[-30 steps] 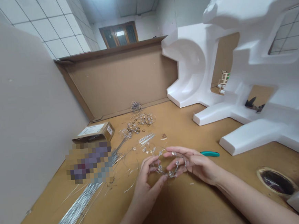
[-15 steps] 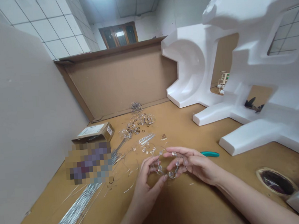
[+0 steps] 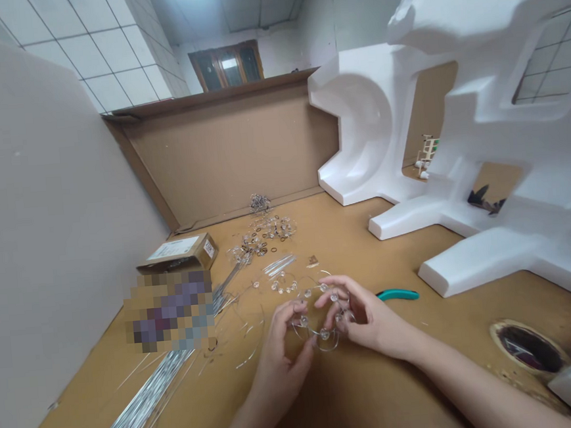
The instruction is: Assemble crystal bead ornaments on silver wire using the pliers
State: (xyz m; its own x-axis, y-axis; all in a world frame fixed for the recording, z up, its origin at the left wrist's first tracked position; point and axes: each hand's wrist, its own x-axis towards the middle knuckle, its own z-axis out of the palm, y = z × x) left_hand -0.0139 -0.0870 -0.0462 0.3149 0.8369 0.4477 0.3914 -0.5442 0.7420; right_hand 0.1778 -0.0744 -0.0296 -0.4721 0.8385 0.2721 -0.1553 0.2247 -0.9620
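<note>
Between my hands, just over the table, is a ring of thin wire with clear beads [image 3: 324, 334] spaced around it. My left hand [image 3: 286, 339] grips its left side, thumb at the near bead and fingers curled by the left bead. My right hand [image 3: 360, 313] holds the right side, with fingers bent around the wire and beads there. Thin loose loops of wire hang off the near edge. Beyond the ring lie several loose clear beads [image 3: 284, 285] on the table. Right of my right hand rests a tool with a teal handle [image 3: 398, 295]; its other end is hidden.
Long silver wires [image 3: 146, 396] lie at the left, near a small cardboard box [image 3: 180, 252]. Short rods [image 3: 279, 265] and a pile of beaded wire pieces [image 3: 253, 246] sit farther back. White foam packing [image 3: 466, 246] stands at the right, beside a round hole [image 3: 528, 346] in the table.
My right hand has shifted its fingers along the ring, its index finger lifting toward the far side. The ring has turned slightly, and a wire loop now hangs lower at its near edge.
</note>
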